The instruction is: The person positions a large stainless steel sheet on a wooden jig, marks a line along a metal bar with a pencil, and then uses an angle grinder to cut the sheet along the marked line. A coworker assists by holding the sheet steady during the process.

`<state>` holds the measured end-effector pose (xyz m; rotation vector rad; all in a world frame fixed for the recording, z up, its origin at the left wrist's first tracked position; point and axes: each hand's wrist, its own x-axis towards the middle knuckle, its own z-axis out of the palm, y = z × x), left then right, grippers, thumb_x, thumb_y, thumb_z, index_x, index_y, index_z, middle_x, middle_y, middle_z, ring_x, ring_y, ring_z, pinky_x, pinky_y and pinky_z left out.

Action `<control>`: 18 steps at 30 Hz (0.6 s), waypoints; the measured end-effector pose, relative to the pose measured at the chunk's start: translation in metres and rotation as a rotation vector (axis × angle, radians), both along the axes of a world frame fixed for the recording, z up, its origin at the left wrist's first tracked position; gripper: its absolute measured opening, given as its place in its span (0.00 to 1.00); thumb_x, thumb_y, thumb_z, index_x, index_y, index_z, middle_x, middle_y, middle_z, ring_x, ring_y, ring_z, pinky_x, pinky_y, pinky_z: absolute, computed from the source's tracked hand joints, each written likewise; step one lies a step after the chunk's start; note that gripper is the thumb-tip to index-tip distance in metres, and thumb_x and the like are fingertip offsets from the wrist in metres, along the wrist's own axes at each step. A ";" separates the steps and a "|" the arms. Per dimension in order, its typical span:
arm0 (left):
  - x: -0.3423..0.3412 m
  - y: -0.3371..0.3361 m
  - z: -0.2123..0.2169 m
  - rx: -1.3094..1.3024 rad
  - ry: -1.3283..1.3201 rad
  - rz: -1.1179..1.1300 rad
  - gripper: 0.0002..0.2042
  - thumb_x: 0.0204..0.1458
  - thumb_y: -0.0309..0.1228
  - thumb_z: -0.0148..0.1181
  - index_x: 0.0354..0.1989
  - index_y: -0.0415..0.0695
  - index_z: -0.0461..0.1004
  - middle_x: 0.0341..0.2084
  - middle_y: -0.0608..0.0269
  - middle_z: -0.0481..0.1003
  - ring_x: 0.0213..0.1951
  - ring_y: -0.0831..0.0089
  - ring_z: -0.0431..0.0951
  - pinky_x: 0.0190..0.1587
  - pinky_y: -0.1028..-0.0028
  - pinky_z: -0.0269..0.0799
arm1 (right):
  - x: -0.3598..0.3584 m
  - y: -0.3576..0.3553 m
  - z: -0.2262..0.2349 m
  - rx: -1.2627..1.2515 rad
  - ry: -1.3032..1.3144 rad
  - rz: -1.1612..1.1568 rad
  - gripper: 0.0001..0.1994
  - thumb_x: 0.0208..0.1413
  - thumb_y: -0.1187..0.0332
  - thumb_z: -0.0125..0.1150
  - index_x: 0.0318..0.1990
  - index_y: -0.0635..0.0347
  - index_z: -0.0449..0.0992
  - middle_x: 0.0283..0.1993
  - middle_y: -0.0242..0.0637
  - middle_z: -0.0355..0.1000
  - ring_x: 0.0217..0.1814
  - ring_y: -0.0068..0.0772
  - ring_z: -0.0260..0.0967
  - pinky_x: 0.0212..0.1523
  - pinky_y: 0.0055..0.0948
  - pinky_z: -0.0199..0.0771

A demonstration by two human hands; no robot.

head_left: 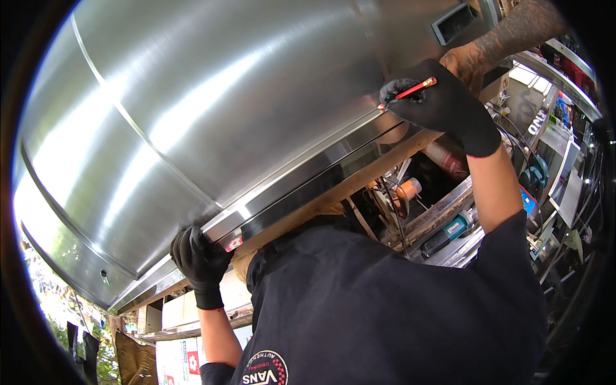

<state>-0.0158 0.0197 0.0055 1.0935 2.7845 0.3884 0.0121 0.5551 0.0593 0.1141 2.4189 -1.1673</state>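
Note:
A large brushed-metal sheet (269, 102) fills the upper part of the head view. Along its near edge runs a long, straight, shiny metal strip (301, 178). My left hand (200, 260), in a black glove, is closed over the strip's left part with curled fingers. Toward the strip's far right end, my black-gloved right hand (449, 109) pinches a red pencil (417, 88). The pencil's point end is down by the metal edge, mostly hidden by my fingers. Right behind it, another person's bare hand (461, 62) rests at the sheet, partly covered by my glove.
A wooden beam (359, 183) runs under the sheet's near edge. Below it lie a teal power tool (449, 232), an orange tool (408, 188) and cables. Cluttered shelves with a blue-green tool (534, 174) stand at right. The other person's forearm (520, 32) reaches in from the upper right.

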 end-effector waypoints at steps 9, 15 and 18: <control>-0.004 0.006 0.006 -0.033 -0.017 -0.001 0.23 0.47 0.32 0.63 0.53 0.40 0.74 0.47 0.51 0.78 0.51 0.49 0.78 0.58 0.51 0.71 | 0.018 0.038 -0.020 0.154 0.103 0.019 0.09 0.52 0.67 0.70 0.37 0.61 0.83 0.33 0.46 0.81 0.32 0.47 0.78 0.37 0.39 0.77; -0.006 0.003 0.001 -0.046 0.019 -0.006 0.23 0.47 0.30 0.62 0.55 0.40 0.75 0.46 0.51 0.79 0.50 0.50 0.78 0.57 0.52 0.72 | 0.024 0.058 -0.012 -0.052 -0.190 -0.193 0.16 0.57 0.60 0.71 0.49 0.56 0.82 0.36 0.45 0.82 0.35 0.40 0.80 0.42 0.36 0.80; 0.000 0.004 0.004 -0.119 0.012 -0.005 0.27 0.47 0.36 0.67 0.58 0.42 0.75 0.46 0.52 0.79 0.49 0.52 0.78 0.57 0.51 0.71 | 0.033 0.052 0.007 -0.263 -0.085 -0.464 0.20 0.66 0.58 0.63 0.60 0.57 0.76 0.47 0.38 0.81 0.47 0.28 0.78 0.49 0.30 0.80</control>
